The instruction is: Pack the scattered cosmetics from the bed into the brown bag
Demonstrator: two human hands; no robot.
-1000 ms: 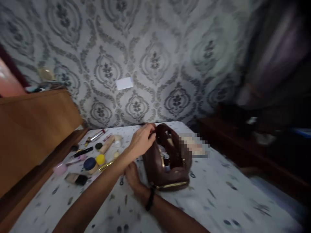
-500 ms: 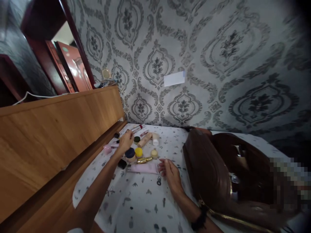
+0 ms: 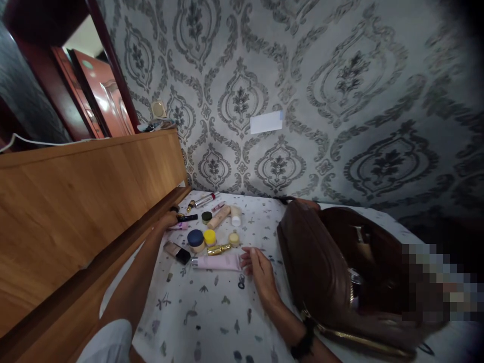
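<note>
My left hand is at the left edge of the white patterned sheet, beside a black tube and a pink item; its fingers are mostly hidden. My right hand rests with fingers apart at the right end of a pink tube, holding nothing. Between the hands lie a blue-lidded jar, a yellow jar, a gold tube, a cream jar and a black-capped bottle. Behind them are a dark green-lidded jar, a beige tube and a white-capped tube.
An open brown leather bag stands on the right. A wooden board runs along the left side. Patterned wallpaper with a white paper strip rises behind. A silver-red tube lies at the back.
My left hand has moved left and toward me, from beside the green-lidded jar to the sheet's edge. My right hand stays by the pink tube. The view has shifted slightly.
</note>
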